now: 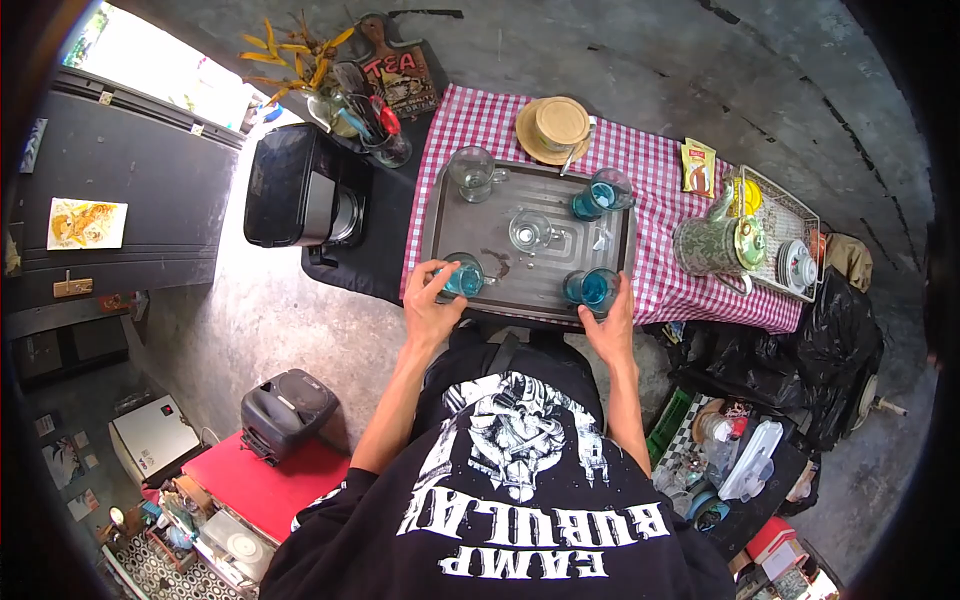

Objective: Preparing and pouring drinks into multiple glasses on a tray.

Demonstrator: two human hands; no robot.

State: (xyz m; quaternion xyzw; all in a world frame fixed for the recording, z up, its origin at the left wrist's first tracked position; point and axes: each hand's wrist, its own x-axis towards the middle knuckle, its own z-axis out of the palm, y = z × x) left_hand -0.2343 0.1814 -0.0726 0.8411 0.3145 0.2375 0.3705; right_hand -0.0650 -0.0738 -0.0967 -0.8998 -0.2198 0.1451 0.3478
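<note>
My left hand (433, 309) has thumb and fingers around a clear glass mug with blue liquid (463, 277) at the near left corner of a dark metal tray (517, 297). At the near right corner, my right hand (612, 324) holds another glass mug of blue liquid (591, 288) between thumb and fingers. A third blue-filled glass mug (602, 196) stands at the tray's far right. In the middle sits a clear glass mug (530, 231) without blue liquid, and a similar clear mug (472, 176) is at the far left. Wet spots mark the tray.
A red-white checkered cloth (660, 217) lies under the tray. Behind it stands a cup with a wooden lid (562, 123). On the right are a patterned metal teapot (712, 244), a yellow packet (698, 169) and a wire basket (787, 214). A black appliance (289, 184) stands left.
</note>
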